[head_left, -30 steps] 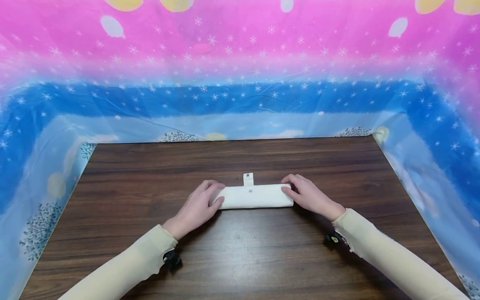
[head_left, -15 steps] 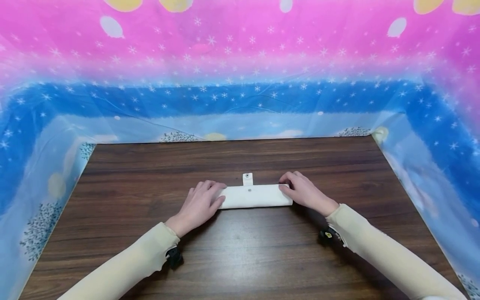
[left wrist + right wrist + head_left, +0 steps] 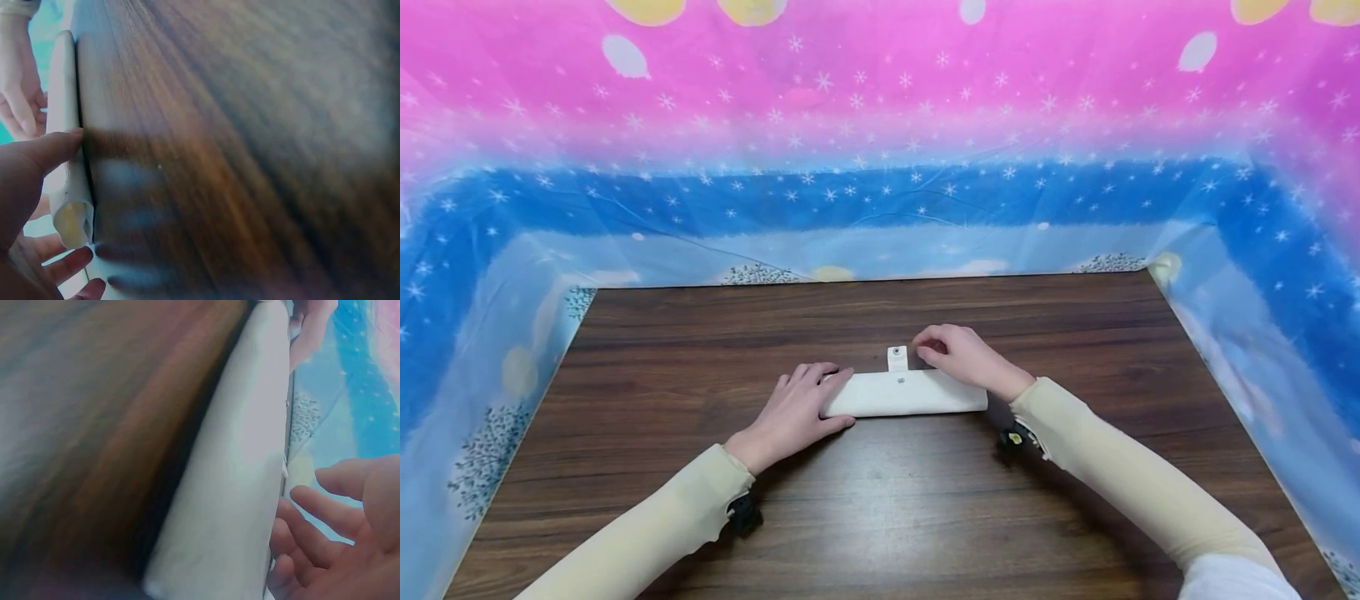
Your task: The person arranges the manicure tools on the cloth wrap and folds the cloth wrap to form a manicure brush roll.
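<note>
A white rolled-up pouch (image 3: 910,397) lies crosswise on the brown wooden table. From its far edge a short strap (image 3: 897,362) with a metal snap stands out, and a matching snap sits on the roll below it. My left hand (image 3: 793,412) holds the pouch's left end, thumb on the near side and fingers behind. The left wrist view shows this end of the roll (image 3: 65,181) as hollow. Just right of the strap, over the far edge, my right hand (image 3: 964,357) hovers with loosely bent fingers and nothing held.
The wooden table (image 3: 880,517) stretches around the pouch on every side. A pink and blue patterned cloth (image 3: 880,196) hangs along its back and sides. A black wrist camera (image 3: 745,512) sits under the left cuff.
My right hand has left the pouch's right end and moved left and away from me to beside the strap. My left thumb has shifted to the near edge; the pouch stays put.
</note>
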{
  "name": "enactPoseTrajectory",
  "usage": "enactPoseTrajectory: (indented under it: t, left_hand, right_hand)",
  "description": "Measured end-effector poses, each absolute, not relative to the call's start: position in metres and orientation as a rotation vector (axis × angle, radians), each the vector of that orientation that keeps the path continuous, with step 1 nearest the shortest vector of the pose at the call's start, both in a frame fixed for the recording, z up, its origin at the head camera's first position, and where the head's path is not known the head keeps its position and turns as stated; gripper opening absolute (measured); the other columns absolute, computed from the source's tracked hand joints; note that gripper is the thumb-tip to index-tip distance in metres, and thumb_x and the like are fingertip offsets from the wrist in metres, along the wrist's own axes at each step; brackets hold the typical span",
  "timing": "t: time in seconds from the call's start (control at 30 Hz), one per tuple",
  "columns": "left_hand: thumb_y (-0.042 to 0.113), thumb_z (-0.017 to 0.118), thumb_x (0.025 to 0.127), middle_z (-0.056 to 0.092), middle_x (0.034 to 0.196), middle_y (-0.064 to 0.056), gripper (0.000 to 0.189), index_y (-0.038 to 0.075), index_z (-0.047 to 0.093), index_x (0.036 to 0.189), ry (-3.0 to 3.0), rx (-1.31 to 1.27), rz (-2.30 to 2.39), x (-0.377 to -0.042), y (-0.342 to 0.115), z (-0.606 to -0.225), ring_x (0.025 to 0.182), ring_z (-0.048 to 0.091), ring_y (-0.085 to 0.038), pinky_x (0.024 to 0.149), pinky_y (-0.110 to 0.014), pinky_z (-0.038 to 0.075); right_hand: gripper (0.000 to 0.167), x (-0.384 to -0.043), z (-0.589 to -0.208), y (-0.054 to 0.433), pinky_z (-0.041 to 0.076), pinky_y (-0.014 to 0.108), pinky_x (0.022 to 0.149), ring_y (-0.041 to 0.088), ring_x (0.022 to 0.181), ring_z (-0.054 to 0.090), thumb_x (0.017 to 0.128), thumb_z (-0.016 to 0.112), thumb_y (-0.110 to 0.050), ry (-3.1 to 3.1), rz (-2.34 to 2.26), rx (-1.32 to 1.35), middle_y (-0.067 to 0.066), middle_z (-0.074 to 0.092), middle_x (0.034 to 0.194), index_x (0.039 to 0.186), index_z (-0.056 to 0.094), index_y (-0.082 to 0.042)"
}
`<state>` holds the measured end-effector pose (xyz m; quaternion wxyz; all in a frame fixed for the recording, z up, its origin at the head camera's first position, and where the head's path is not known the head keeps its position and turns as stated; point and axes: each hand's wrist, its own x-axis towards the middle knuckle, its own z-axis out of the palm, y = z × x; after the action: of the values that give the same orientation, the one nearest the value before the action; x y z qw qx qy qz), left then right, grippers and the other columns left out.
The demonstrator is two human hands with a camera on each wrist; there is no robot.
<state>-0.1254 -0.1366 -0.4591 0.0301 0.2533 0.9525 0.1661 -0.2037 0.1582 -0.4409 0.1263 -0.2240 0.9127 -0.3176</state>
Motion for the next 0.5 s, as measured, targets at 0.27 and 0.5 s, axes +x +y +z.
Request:
enactPoseTrajectory:
  t: [0.27, 0.5]
  left_hand:
    - [0.042, 0.074, 0.097, 0.057, 0.145, -0.015, 0.068, 0.012, 0.051, 0.154, 2.889, 0.777, 0.585, -0.127, -0.141, -0.46, 0.129, 0.052, -0.036, 0.1, -0.061, 0.042]
    - [0.042, 0.075, 0.096, 0.057, 0.143, -0.016, 0.068, 0.011, 0.052, 0.153, 2.906, 0.81, 0.577, -0.128, -0.143, -0.46, 0.126, 0.053, -0.036, 0.096, -0.058, 0.044]
  right_hand:
    - [0.039, -0.212, -0.441, 0.139, 0.053, 0.043, 0.093, 0.026, 0.115, 0.066, 0.108, 0.055, -0.021, 2.519, -0.947, -0.623, 0.015, 0.068, 0.131, 0.142, 0.061, -0.003]
    - [0.031, -0.211, -0.444, 0.133, 0.051, 0.035, 0.08, 0.018, 0.095, 0.064, 0.107, 0.059, -0.019, 2.559, -0.974, -0.612, 0.009, 0.073, 0.113, 0.133, 0.069, -0.005]
